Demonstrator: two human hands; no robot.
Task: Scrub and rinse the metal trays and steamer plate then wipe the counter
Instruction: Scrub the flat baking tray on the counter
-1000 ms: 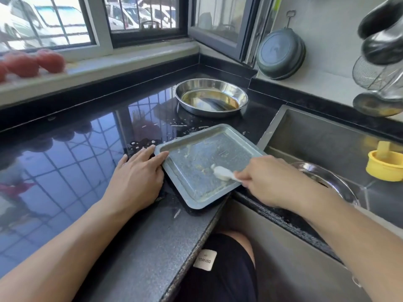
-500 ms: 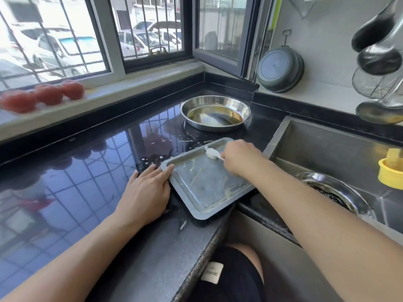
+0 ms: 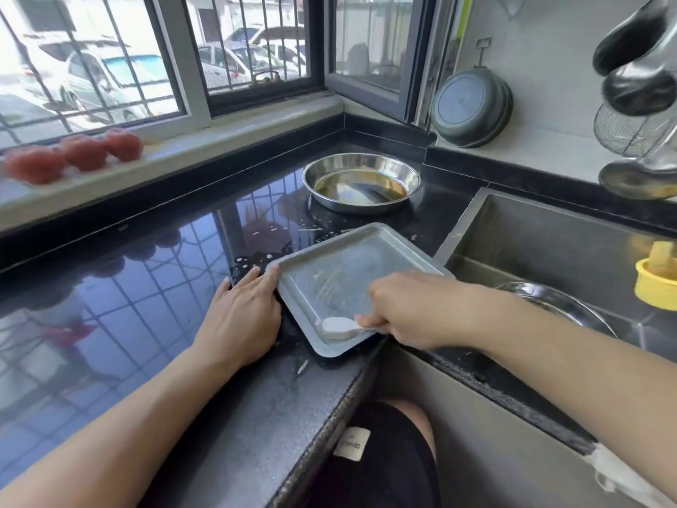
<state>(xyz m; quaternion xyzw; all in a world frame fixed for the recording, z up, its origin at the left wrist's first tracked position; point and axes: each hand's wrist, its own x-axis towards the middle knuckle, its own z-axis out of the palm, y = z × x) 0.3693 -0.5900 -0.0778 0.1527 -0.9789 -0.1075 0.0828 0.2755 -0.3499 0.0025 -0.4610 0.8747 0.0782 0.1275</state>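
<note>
Tray: the square tray (image 3: 340, 280) sits centre frame on the dark surface (image 3: 146, 287), its near corner reaching that ledge.
Left hand: the left hand (image 3: 241, 317), fingers flat, braces the rim.
Right hand: the right hand (image 3: 406, 309) grips a white scrubber (image 3: 339, 324) at the near corner.
Risk: a hard stroke toward the edge could tip the wet tray off.
Waiting: the round pan (image 3: 361, 183), upper centre, looks unwashed.

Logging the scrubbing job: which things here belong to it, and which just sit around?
In the job: square tray, white brush, right hand, left hand, round metal pan, sink, counter.
Lying about: tomatoes, hanging pan, yellow cup.
</note>
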